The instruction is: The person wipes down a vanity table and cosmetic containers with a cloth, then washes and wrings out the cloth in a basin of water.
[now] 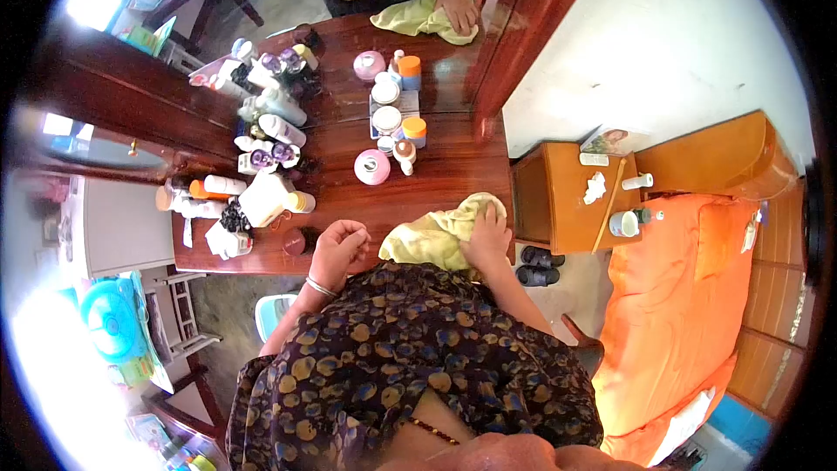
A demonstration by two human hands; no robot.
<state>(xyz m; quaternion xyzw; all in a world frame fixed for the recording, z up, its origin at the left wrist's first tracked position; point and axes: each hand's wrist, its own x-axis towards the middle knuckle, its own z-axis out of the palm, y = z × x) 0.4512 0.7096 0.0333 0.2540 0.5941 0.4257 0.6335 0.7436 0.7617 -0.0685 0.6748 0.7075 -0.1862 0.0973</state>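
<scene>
A crumpled yellow-green cloth lies at the front edge of the dark red wooden table. On the cloth's right end rests my right hand, its fingers bent over the fabric and gripping it. My left hand, with a bangle at the wrist, hovers at the table's front edge, left of the cloth. Its fingers are curled together, and whether anything is inside them is hidden. Left of that hand is a dark round lid or jar. Behind the cloth stand a pink round container and a small bottle.
Bottles and boxes crowd the table's left side. A mirror at the back reflects the table and both hands. White jars and an orange-lidded jar stand before it. Rightward are a wooden cabinet and an orange-covered bed.
</scene>
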